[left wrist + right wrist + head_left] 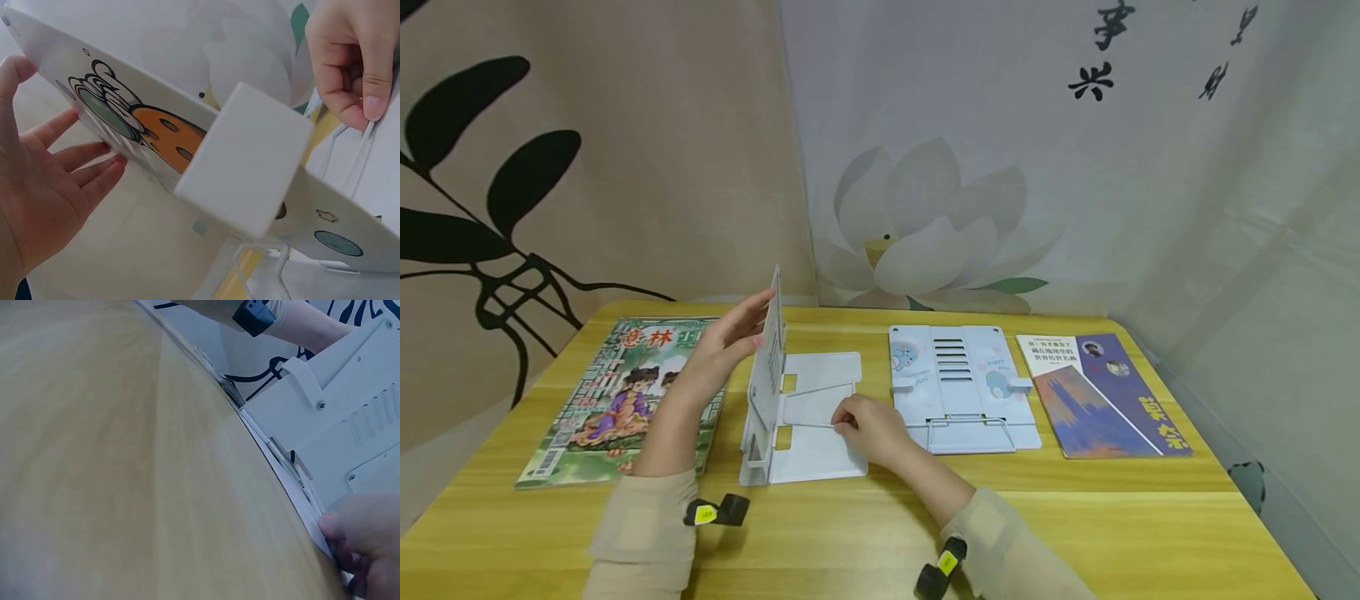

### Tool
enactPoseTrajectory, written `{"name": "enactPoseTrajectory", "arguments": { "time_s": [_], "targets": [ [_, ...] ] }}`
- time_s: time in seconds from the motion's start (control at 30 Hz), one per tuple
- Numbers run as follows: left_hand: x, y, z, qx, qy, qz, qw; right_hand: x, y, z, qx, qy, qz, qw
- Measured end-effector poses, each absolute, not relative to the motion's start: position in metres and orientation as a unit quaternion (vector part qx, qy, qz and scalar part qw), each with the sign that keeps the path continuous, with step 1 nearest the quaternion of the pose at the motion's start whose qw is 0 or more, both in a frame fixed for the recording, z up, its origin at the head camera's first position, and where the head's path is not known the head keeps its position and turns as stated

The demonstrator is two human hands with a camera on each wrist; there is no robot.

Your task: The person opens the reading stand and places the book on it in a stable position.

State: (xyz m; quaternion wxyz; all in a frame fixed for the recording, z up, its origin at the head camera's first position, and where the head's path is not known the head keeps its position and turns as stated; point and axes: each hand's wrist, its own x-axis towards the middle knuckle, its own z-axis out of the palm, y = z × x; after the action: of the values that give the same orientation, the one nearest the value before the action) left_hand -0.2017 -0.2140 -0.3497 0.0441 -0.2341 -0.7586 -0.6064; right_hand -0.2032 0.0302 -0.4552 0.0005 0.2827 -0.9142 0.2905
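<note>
A white metal book stand [823,375] sits on the table, its base flat and its panel [767,367] raised nearly upright. My left hand [718,346] is at the panel's left side, fingers extended and fingertips touching it. Cartoon pictures cover the panel's face [169,134] in the left wrist view, where a white clip [247,159] juts out in front. Over the base, my right hand [876,429] pinches a thin white wire support [359,156] between thumb and curled fingers. Seen from the right wrist, the panel's plain back [350,381] leans above the right hand [365,540].
A second book stand [951,400], printed with blue cartoons, lies folded flat to the right. Beyond it is a purple and white book [1112,396]. At the left, partly behind my left arm, lies a green magazine [617,400]. A printed curtain [925,167] hangs behind the table.
</note>
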Motion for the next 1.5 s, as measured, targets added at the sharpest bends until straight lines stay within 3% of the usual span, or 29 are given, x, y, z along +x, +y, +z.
{"name": "enactPoseTrajectory", "arguments": {
  "time_s": [0.4,0.97,1.5],
  "targets": [
    [-0.201,-0.206,-0.349,-0.229,-0.766,-0.599,0.039,-0.202,0.039,-0.465,0.295,-0.893,0.34,0.02],
    [-0.208,-0.175,-0.354,-0.249,-0.785,-0.562,0.078,-0.201,0.043,-0.466,0.3,-0.875,0.379,0.023],
    [-0.207,-0.14,-0.36,-0.218,-0.83,-0.508,0.069,-0.203,0.045,-0.467,0.305,-0.865,0.398,0.019]
  ]
}}
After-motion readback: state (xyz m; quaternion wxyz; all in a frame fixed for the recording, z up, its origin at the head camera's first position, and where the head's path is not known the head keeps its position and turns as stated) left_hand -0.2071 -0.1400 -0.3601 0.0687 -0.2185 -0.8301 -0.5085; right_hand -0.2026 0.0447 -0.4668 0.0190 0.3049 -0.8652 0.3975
